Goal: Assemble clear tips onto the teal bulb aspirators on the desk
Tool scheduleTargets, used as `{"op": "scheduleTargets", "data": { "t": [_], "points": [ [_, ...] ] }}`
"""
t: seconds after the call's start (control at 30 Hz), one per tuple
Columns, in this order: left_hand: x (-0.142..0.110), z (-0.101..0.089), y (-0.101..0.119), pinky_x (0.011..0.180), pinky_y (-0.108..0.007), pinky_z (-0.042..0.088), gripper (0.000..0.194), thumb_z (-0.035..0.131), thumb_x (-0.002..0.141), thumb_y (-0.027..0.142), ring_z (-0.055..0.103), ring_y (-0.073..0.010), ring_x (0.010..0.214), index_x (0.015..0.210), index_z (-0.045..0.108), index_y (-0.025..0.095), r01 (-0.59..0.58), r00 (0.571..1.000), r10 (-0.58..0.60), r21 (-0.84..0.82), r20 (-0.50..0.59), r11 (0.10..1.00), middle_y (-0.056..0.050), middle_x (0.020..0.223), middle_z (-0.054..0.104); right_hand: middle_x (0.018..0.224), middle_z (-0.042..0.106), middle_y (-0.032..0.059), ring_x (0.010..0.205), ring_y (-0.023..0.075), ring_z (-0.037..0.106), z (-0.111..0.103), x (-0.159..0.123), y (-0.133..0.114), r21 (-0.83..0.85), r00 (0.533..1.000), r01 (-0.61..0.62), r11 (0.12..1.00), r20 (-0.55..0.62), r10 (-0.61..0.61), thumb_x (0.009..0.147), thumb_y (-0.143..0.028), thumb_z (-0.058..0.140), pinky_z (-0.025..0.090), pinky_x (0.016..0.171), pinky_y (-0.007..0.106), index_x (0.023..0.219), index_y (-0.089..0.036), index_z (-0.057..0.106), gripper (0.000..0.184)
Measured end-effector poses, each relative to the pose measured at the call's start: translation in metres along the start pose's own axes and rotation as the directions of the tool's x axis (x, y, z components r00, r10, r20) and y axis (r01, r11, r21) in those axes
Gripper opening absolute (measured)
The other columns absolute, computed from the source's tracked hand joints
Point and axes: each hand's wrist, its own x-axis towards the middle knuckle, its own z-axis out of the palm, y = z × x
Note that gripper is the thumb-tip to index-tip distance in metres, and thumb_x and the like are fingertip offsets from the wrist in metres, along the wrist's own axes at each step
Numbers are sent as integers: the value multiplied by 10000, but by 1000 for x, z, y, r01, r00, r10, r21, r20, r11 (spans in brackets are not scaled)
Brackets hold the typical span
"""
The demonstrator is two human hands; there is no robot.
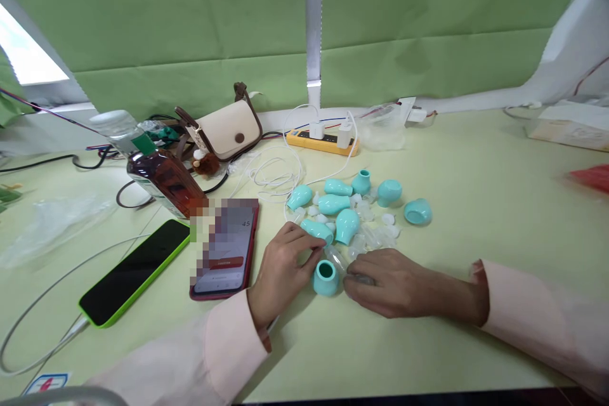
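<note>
My left hand (288, 266) has its thumb and forefinger pinched beside a turquoise vase-shaped piece (316, 230); what lies between the fingertips, if anything, is too small to make out. A clear plastic tube-like piece (337, 260) lies between my two hands. The fingers of my right hand (385, 282) are curled round a clear plastic piece (364, 279), mostly hidden. Just between the hands, a round turquoise pot (326, 278) stands upright, its opening facing up. Behind them several glossy turquoise pieces (347, 226) lie among small translucent plastic parts (373, 238).
Left of my hands lie a phone with a lit screen (226, 247) and a green-cased phone (136, 273) on a cable. Farther back are a bottle of brown liquid (164, 181), a cream handbag (228, 130) and a yellow power strip (297, 138). A cardboard box (566, 127) sits far right.
</note>
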Motion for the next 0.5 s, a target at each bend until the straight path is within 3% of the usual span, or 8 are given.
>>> {"op": "scheduleTargets", "data": {
  "t": [0.2,0.33,0.5],
  "points": [
    [-4,4,-2,657,-305,439,184,448,783,104,493,-176,760,893,593,135,-68,997,68,6,-31,998,-66,773,619,632,520,7,560,104,451,6,1,4,-35,990,-131,991,-63,129,802,-189,421,300,503,239,888,-185,546,152],
    [-7,-3,5,680,-298,432,229,358,806,83,508,-162,778,923,548,132,-43,999,40,-77,-38,996,-73,809,588,643,547,11,583,111,486,9,0,8,-76,976,-202,976,-101,194,793,-175,436,317,520,245,879,-188,562,153],
    [-9,-9,14,616,-307,441,248,501,686,220,516,-176,705,916,512,126,-148,989,145,-77,-41,986,-74,780,569,679,572,11,575,110,499,11,0,18,-114,957,-274,955,-128,259,787,-181,449,304,502,240,886,-214,572,162]
  ]
}}
